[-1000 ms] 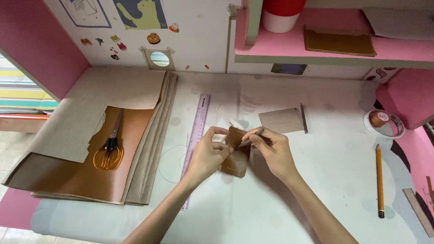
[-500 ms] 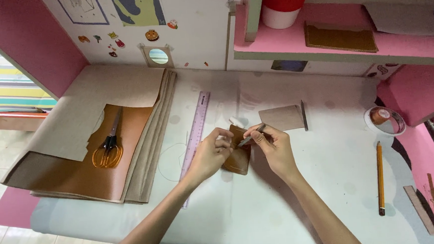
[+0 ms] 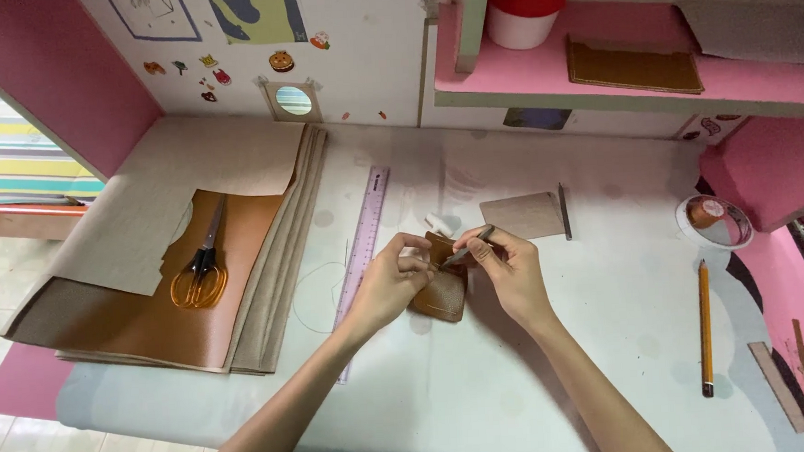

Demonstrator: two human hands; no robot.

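Observation:
A small brown leather piece [image 3: 442, 293] with a stitched edge lies at the middle of the white table [image 3: 556, 374]. My left hand [image 3: 388, 282] pinches its upper left edge. My right hand [image 3: 513, 271] grips a thin dark tool [image 3: 466, 250] whose tip touches the top of the leather piece. A thin thread [image 3: 310, 300] loops on the table left of the piece.
A purple ruler [image 3: 362, 246] lies left of my hands. Orange-handled scissors [image 3: 200, 264] rest on stacked brown and beige leather sheets [image 3: 150, 322]. A tan rectangular piece [image 3: 522, 216], a round tin [image 3: 713, 221] and a pencil [image 3: 703, 325] lie to the right. A pink shelf [image 3: 633, 85] overhangs the back.
Both hands stay on the leather piece with only small shifts. The tool in my right hand has tilted lower onto the piece's top edge.

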